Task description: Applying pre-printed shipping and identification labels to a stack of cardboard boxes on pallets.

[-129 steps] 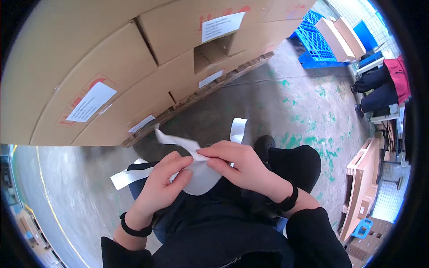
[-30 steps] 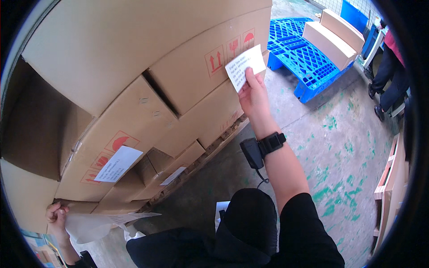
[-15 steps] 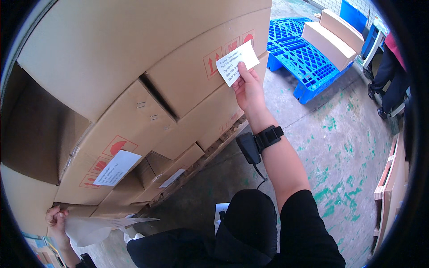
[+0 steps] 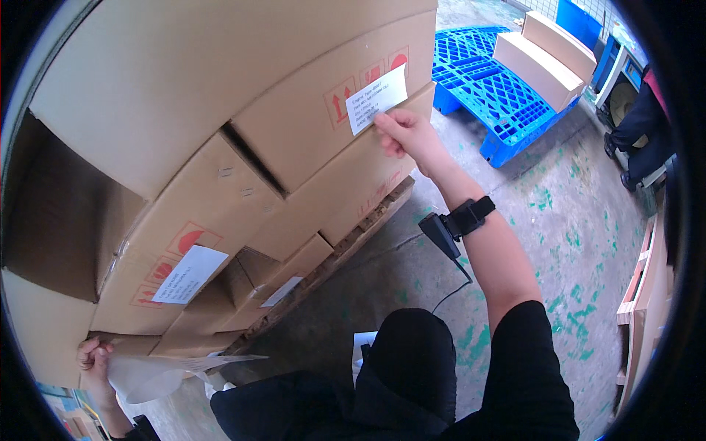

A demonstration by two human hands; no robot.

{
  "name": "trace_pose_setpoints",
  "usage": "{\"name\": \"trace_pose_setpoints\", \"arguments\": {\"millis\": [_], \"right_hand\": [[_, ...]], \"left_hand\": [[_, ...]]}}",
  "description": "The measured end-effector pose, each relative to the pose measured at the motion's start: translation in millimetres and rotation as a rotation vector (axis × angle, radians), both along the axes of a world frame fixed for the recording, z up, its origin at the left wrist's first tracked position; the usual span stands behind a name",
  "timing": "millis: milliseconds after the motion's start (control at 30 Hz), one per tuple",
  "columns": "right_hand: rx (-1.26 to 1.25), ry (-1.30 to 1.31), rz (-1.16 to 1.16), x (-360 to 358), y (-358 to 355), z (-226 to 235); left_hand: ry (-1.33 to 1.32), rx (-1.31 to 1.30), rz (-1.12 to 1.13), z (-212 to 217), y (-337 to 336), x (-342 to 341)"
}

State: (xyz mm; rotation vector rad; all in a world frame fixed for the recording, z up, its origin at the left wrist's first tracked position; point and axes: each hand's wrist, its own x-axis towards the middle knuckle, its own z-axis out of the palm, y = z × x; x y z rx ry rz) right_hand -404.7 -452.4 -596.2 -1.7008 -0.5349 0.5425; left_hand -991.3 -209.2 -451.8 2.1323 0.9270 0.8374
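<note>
In my right hand (image 4: 409,134), the curled fingers pinch the lower edge of a white printed label (image 4: 376,98). That label lies against the side of a cardboard box (image 4: 287,132), over part of its red handling marks. Down at the lower left, my left hand (image 4: 94,359) is closed on a thin, curling white sheet (image 4: 151,376), beside the lowest boxes. A similar white label (image 4: 191,274) is stuck on a nearer box (image 4: 184,198), and another label (image 4: 282,292) shows on a lower box.
The boxes are stacked on a wooden pallet (image 4: 353,239). Beyond them, a blue plastic pallet (image 4: 471,77) carries long cartons (image 4: 540,66). A person in dark trousers (image 4: 638,121) is at the far right, near wooden-edged boards (image 4: 643,309). My knee (image 4: 412,360) juts up below.
The label in my right hand has gone from tilted and lifted to lying against the box. My right fingers have slid to its lower edge. The left hand stays put with the sheet.
</note>
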Motion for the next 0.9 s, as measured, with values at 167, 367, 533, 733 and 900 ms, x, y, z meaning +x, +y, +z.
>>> {"name": "trace_pose_setpoints", "arguments": {"millis": [167, 367, 533, 733, 900], "right_hand": [[0.518, 0.133, 0.400, 2.4, 26.5, 30.0], [1.084, 0.615, -0.008, 74.6, 6.1, -15.9], [1.003, 0.682, 0.005, 14.8, 20.3, -27.7], [0.241, 0.230, 0.893, -174.3, 35.1, 31.1], [0.540, -0.103, 1.143, -282.7, 68.1, 18.2]], "left_hand": [[-0.030, -0.033, -0.007, 1.3, -4.8, 4.5], [-0.016, -0.020, -0.015, 0.5, -6.4, 8.2], [-0.028, 0.041, 0.038, -3.9, -4.2, -7.2], [0.052, -0.056, -0.165, -0.1, -7.2, 7.3], [-0.401, -0.293, -0.568, 33.2, -92.8, 116.2]]}}
